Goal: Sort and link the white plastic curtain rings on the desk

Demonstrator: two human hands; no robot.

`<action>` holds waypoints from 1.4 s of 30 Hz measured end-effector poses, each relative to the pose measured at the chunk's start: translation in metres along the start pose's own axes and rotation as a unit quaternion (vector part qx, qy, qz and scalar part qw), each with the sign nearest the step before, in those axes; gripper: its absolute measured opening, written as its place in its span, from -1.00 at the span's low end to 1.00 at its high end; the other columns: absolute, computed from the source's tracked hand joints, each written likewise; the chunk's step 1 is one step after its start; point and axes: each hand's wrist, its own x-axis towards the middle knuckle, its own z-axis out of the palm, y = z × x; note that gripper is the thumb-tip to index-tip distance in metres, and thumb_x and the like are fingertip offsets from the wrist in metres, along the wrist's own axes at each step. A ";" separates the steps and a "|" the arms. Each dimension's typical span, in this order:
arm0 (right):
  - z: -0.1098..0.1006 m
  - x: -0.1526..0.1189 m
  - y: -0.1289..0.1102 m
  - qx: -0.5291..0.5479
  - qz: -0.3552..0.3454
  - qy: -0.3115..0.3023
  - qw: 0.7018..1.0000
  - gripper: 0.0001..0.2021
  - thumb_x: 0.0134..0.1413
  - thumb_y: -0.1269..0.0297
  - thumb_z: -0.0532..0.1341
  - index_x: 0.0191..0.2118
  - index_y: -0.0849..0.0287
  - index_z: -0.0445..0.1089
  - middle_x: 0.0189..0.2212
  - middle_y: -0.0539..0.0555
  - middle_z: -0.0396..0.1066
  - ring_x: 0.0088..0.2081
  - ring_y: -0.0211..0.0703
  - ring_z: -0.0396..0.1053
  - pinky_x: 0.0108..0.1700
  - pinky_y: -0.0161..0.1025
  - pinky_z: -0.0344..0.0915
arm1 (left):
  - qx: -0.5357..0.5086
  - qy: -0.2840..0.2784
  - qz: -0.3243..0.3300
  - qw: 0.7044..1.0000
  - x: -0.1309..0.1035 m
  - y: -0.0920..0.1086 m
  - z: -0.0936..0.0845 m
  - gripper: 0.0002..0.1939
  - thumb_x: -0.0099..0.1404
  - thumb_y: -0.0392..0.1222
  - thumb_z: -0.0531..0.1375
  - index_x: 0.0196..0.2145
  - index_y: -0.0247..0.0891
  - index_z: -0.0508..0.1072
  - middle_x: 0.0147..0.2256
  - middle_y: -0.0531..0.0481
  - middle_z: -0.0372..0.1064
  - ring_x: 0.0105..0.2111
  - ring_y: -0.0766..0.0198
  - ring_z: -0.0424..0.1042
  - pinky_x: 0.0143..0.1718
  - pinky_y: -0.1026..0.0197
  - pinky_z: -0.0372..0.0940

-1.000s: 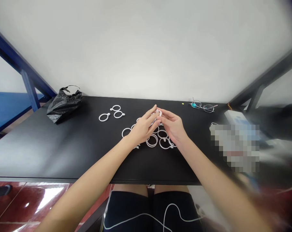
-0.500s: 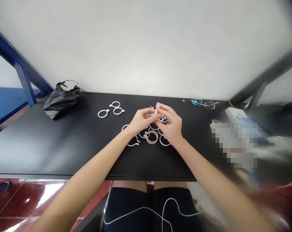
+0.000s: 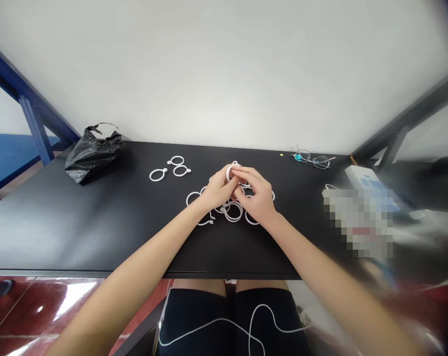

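Jointly | left hand point(image 3: 217, 190), right hand point(image 3: 259, 197) | white ring point(image 3: 228, 173) gripped | loose rings point(image 3: 223, 209) below

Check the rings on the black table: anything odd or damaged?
One thin white plastic-looking ring, at the lower left of the white ring pile, appears open: its two ends stand apart, unlike the leftmost closed white ring. Can't tell whether it's damaged.

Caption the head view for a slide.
Left hand and right hand together hold a white plastic ring above similar rings on a black table.
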 end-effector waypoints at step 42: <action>0.004 -0.004 -0.008 0.181 0.107 -0.011 0.978 -0.83 0.07 0.15 0.32 -0.36 0.13 0.40 -0.43 0.00 0.44 -0.40 -0.21 0.45 -0.28 -0.21 0.45 | 0.233 0.070 0.183 0.953 -0.012 0.003 -0.004 -0.42 0.49 0.04 -0.20 -0.64 -0.25 0.14 -0.64 0.06 0.19 -0.61 0.39 0.16 -0.49 0.26 0.08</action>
